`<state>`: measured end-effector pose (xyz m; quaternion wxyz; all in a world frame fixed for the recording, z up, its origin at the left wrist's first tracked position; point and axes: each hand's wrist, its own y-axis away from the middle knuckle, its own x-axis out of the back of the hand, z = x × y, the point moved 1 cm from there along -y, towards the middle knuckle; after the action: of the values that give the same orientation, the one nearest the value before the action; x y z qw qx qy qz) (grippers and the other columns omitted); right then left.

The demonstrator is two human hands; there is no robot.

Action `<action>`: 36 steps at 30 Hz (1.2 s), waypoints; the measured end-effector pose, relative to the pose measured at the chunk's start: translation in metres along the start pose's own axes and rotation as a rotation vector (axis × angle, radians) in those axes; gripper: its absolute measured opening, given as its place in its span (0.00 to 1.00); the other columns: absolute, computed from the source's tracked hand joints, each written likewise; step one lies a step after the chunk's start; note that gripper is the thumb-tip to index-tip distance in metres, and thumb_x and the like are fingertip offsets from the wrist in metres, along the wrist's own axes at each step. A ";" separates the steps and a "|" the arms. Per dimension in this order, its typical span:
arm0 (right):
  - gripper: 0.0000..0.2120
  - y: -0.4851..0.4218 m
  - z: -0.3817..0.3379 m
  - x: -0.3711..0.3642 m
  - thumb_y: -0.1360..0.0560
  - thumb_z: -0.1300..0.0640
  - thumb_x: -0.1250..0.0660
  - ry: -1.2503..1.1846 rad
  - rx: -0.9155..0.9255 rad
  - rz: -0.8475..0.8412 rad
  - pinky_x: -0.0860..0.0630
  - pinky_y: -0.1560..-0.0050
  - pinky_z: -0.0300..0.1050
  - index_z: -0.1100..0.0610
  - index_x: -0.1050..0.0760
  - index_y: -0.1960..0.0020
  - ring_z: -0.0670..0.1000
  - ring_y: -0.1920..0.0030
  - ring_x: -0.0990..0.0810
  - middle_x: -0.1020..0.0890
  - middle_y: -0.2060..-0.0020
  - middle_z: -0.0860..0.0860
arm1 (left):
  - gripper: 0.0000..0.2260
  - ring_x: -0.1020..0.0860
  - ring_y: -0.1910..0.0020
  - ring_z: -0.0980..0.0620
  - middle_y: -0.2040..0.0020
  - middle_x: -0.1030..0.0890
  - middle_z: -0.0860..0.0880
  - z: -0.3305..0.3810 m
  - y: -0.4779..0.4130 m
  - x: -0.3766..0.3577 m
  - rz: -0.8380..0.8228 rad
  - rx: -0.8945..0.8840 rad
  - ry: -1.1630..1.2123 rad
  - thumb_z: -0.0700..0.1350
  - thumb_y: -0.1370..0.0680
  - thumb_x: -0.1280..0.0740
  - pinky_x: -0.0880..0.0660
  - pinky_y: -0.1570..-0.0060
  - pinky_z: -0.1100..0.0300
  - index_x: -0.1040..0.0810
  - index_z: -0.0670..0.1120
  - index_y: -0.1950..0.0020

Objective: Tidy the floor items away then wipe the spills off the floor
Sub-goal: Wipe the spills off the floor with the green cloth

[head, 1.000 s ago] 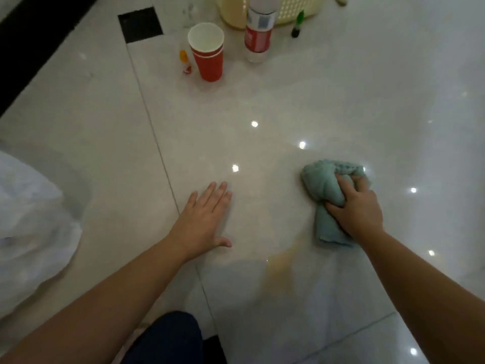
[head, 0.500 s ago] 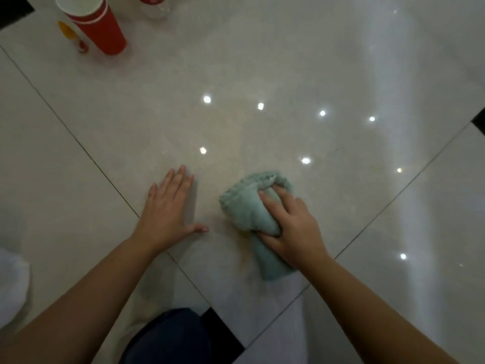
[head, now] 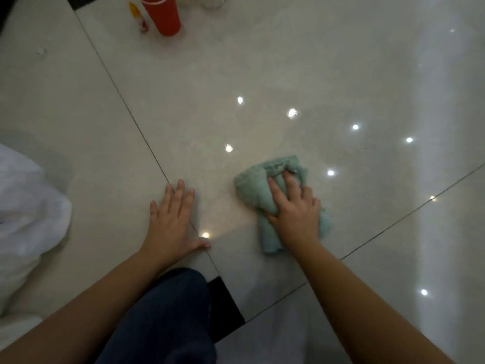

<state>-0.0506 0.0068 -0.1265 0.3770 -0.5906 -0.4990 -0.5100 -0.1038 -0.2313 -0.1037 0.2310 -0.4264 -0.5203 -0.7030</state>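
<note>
My right hand (head: 295,210) grips a bunched green cloth (head: 253,189) and presses it onto the glossy cream tile floor (head: 262,61) at the middle right. My left hand (head: 172,218) lies flat on the floor just left of the cloth, fingers straight, across a tile joint. A red paper cup (head: 164,14) stands upright at the top edge, with a small orange and red item (head: 137,15) lying beside it on its left. The clear base of a bottle (head: 212,1) shows at the very top.
A white plastic bag (head: 26,214) lies at the left edge. My knee in dark blue trousers (head: 168,311) is at the bottom middle, next to a small black inset tile (head: 223,306). Ceiling lights reflect as bright dots on the floor.
My right hand has pushed the cloth from right to left over the tan smear near my knee, and that smear no longer shows. My left hand stays flat on the floor.
</note>
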 end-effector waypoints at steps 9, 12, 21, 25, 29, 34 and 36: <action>0.31 0.003 -0.014 0.001 0.40 0.42 0.36 -0.021 -0.161 0.000 0.25 0.59 0.54 0.51 0.24 0.39 0.67 0.51 0.21 0.22 0.40 0.60 | 0.53 0.36 0.35 0.49 0.35 0.23 0.46 0.007 0.000 -0.016 -0.002 -0.282 -0.180 0.67 0.56 0.23 0.22 0.58 0.41 0.33 0.48 0.35; 0.31 0.019 -0.035 -0.001 0.38 0.38 0.43 0.002 -0.066 -0.062 0.24 0.61 0.52 0.48 0.28 0.38 0.65 0.52 0.20 0.20 0.41 0.58 | 0.52 0.30 0.35 0.47 0.35 0.23 0.46 0.007 -0.002 -0.014 -0.007 -0.292 -0.164 0.67 0.56 0.23 0.21 0.60 0.43 0.28 0.48 0.36; 0.31 -0.015 0.030 0.009 0.36 0.47 0.27 -0.041 -0.252 0.023 0.26 0.57 0.61 0.55 0.27 0.35 0.71 0.49 0.24 0.25 0.39 0.66 | 0.44 0.55 0.23 0.51 0.22 0.55 0.53 0.016 0.002 -0.002 -0.088 -0.231 0.025 0.58 0.33 0.28 0.45 0.29 0.42 0.47 0.51 0.24; 0.34 0.030 -0.037 -0.010 0.38 0.40 0.37 0.020 -0.348 -0.002 0.25 0.63 0.52 0.55 0.29 0.36 0.65 0.54 0.21 0.22 0.43 0.63 | 0.44 0.54 0.23 0.51 0.22 0.54 0.52 0.015 0.000 -0.005 -0.080 -0.213 0.012 0.59 0.33 0.28 0.45 0.29 0.42 0.47 0.51 0.24; 0.45 0.045 -0.098 -0.019 0.47 0.39 0.26 -0.109 -0.435 -0.125 0.23 0.60 0.53 0.56 0.34 0.35 0.62 0.55 0.20 0.22 0.42 0.63 | 0.46 0.36 0.28 0.47 0.27 0.33 0.46 0.011 0.000 -0.006 -0.055 -0.275 -0.053 0.60 0.46 0.22 0.27 0.46 0.37 0.30 0.47 0.31; 0.38 0.013 -0.072 -0.021 0.40 0.38 0.32 -0.061 -0.255 0.000 0.24 0.62 0.50 0.54 0.33 0.35 0.62 0.54 0.19 0.23 0.40 0.60 | 0.46 0.37 0.27 0.46 0.25 0.37 0.46 0.011 -0.001 -0.007 -0.005 -0.293 -0.024 0.61 0.43 0.23 0.29 0.42 0.38 0.33 0.47 0.29; 0.35 0.020 -0.055 -0.019 0.37 0.38 0.39 -0.065 -0.245 0.029 0.24 0.62 0.51 0.53 0.32 0.35 0.62 0.53 0.21 0.23 0.40 0.60 | 0.44 0.51 0.23 0.50 0.22 0.52 0.51 0.013 0.001 -0.006 -0.052 -0.256 -0.003 0.60 0.34 0.28 0.41 0.31 0.42 0.45 0.50 0.24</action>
<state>-0.0431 -0.0537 -0.1331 0.2929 -0.6556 -0.4365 -0.5421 -0.0955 -0.2203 -0.1067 0.1557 -0.4399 -0.4376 -0.7687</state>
